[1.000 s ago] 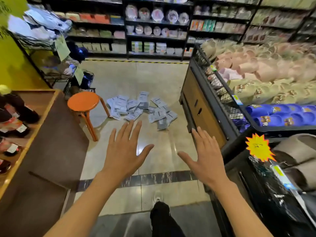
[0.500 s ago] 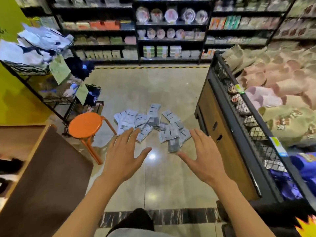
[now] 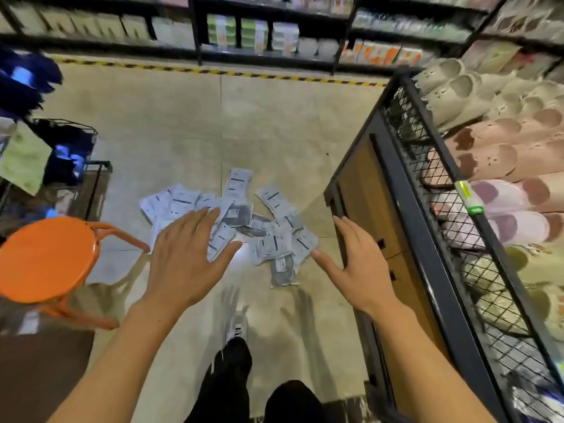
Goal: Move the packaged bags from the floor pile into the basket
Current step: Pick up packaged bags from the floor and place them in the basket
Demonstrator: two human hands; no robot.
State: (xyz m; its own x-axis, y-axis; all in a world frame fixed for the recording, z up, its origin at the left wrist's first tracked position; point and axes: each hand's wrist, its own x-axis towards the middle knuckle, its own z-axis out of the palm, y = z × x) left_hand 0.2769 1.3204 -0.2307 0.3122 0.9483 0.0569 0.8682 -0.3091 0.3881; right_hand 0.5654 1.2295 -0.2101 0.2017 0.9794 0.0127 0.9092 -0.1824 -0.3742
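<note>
A loose pile of flat grey packaged bags (image 3: 262, 230) with white labels lies on the beige floor ahead of me. My left hand (image 3: 183, 257) is stretched out palm down, fingers spread, overlapping the pile's left side in view but above it. My right hand (image 3: 357, 264) is also spread and holds nothing, just right of the pile beside the wooden cabinet. A black wire basket (image 3: 76, 141) with dark blue goods stands at the far left.
An orange round stool (image 3: 45, 257) stands at the left, close to the pile. A wood-and-mesh display bin (image 3: 427, 227) full of slippers runs along the right. Stocked shelves (image 3: 244, 29) line the far wall behind a yellow-black floor stripe. My legs and a shoe (image 3: 235, 331) are below.
I have walked forward, so the pile is now much closer and right under my outstretched hands. The stool has come up beside me on the left. Both hands stay spread and hold nothing.
</note>
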